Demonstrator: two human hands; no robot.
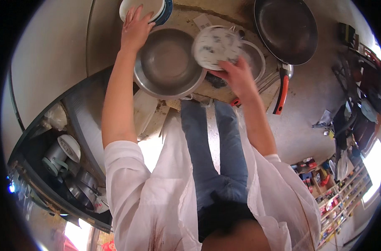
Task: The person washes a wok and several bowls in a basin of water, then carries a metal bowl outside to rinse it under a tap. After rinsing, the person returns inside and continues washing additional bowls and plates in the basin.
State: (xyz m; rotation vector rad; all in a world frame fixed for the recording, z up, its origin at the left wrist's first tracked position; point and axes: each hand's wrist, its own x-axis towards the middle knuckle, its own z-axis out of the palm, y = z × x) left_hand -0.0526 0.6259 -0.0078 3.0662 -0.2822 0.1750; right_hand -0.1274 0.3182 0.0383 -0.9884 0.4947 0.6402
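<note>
At the top left, my left hand (136, 31) reaches to a white bowl (153, 6), its fingers over the near rim and its thumb low at the side. Under that bowl shows a blue dish (166, 14). My right hand (236, 75) grips the lower edge of a white plate with dark marks (215, 47), blurred by motion. The plate overlaps the right rim of a wide steel basin (167, 62). Partly behind the plate and my right hand is a round pan-like vessel with a pale rim (257, 56).
A black frying pan (287, 29) with a red-and-black handle (281, 94) lies at the upper right. At the lower left a dark-edged shelf holds a grey-green pot (54, 157) and metal cookware (83, 188). A rack with boxes (324, 184) stands at the lower right.
</note>
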